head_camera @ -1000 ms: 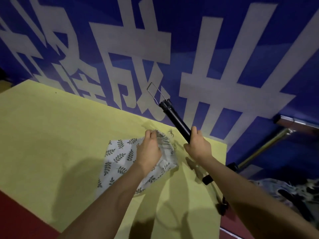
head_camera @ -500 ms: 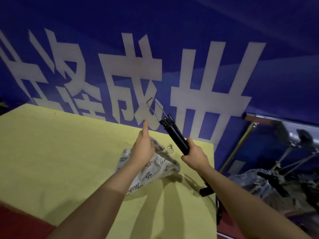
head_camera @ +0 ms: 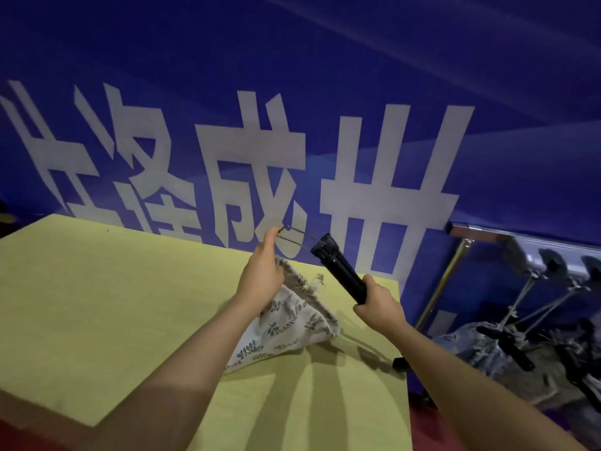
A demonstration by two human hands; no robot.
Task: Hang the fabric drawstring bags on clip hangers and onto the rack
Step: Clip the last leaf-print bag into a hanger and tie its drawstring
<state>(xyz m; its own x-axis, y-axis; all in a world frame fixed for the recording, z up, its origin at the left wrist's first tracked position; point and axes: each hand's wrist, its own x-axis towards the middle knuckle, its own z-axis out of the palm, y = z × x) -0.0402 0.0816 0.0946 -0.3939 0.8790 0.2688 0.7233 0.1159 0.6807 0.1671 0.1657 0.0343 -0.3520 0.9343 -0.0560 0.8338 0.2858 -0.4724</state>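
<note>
A white drawstring bag with a leaf print (head_camera: 289,323) hangs from my left hand (head_camera: 261,271), its lower corner resting on the yellow table (head_camera: 97,304). The same hand pinches the wire loop (head_camera: 294,237) at the upper end of a black clip hanger (head_camera: 341,275). My right hand (head_camera: 379,307) grips the black bar lower down; the bar slants up to the left. The hanger's far end (head_camera: 400,364) shows past the table's right edge. The rack (head_camera: 471,231) stands at the right, a chrome rail with a brass post.
A blue banner with large white characters (head_camera: 292,157) fills the wall behind the table. On the rack at the right hang several clip hangers (head_camera: 553,268) with patterned fabric (head_camera: 481,340) below them. The floor is red.
The view has tilted up. My left hand lifted the bag off the table and took hold of the hanger's wire loop. My right hand kept its grip on the black bar.
</note>
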